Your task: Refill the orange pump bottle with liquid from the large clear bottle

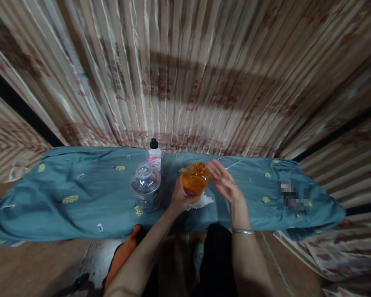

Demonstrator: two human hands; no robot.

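Orange jar (195,180) (open-topped) in left hand (179,199) — right hand (225,182) beside it

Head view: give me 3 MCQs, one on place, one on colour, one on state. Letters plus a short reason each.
1. Where is the white bottle?
A. behind the clear jar
B. on the floor
C. in the right hand

2. What colour is the held jar?
A. green
B. orange
C. black

3. How is the right hand?
A. closed on the jar
B. open, beside the jar
C. flat on the cloth

Key: 1 A, it stands just past the clear jar. 2 B, the left hand holds an orange one. 3 B, fingers are spread, not gripping.
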